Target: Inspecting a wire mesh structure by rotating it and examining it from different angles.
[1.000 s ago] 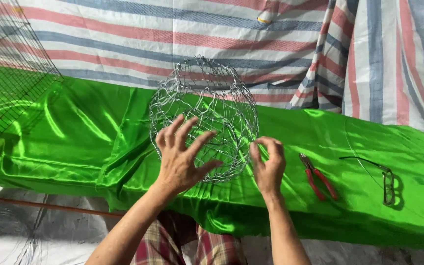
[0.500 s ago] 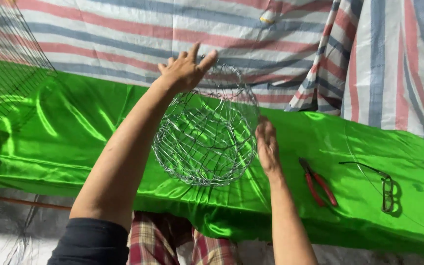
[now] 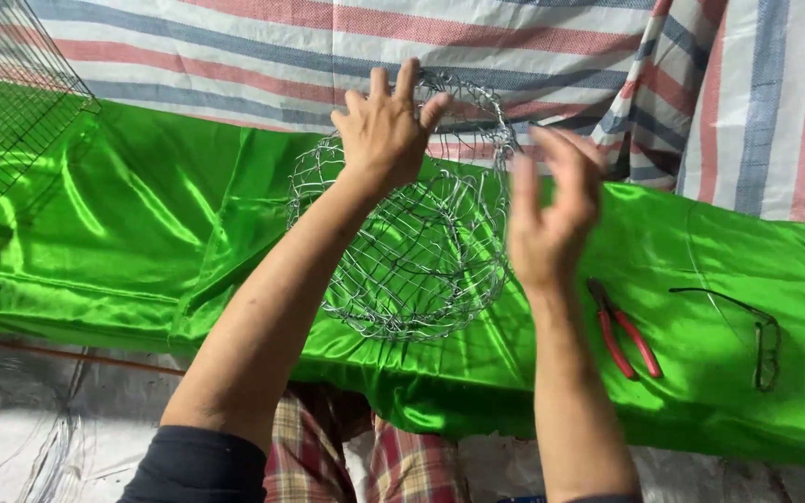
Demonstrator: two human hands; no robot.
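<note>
On the green-draped table (image 3: 95,224), a light, springy wire basket (image 3: 412,251): left hand (image 3: 388,126) rests spread on its rim, right hand (image 3: 552,210) hovers open, holding nothing; grip the thicker rim wires.

A work surface draped in shiny bright green satin cloth (image 3: 123,224) runs across the view from 9 o'clock to 3 o'clock, its front edge hanging in folds toward 6 o'clock. At the centre, a round silver wire ball frame (image 3: 412,251) rests on the cloth. Toward 4 o'clock, 1 pair of red-handled pliers (image 3: 621,326) lies flat, handles pointing down and right. Just beyond it, near 3 o'clock, lies 1 pair of thin dark-framed glasses (image 3: 747,326). At 10 o'clock, a dark wire mesh panel (image 3: 2,121) sits over the cloth's far-left end.
</note>
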